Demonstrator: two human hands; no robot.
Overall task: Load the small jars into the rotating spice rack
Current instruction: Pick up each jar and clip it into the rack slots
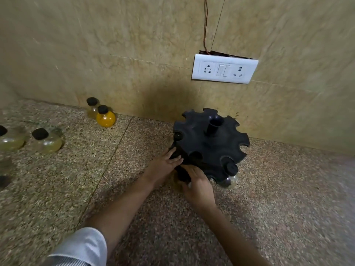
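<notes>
A black round spice rack (209,143) with notched slots stands on the speckled stone counter near the wall. A clear jar with a black cap (230,176) hangs in its front right slot, and another black cap (177,135) shows at the rack's left edge. My left hand (165,166) rests against the rack's left front side. My right hand (197,186) is closed around a black-capped jar (182,174) at the rack's front edge; the jar is mostly hidden. A yellow-filled jar (105,117) and a pale jar (92,107) stand by the wall, and two more pale jars (46,141) sit at far left.
A white switch-and-socket plate (224,69) is on the tiled wall above the rack, with a thin wire running up from it. A dark cap-like thing (4,181) lies at the left edge. The counter (278,198) stretches open to the right of the rack.
</notes>
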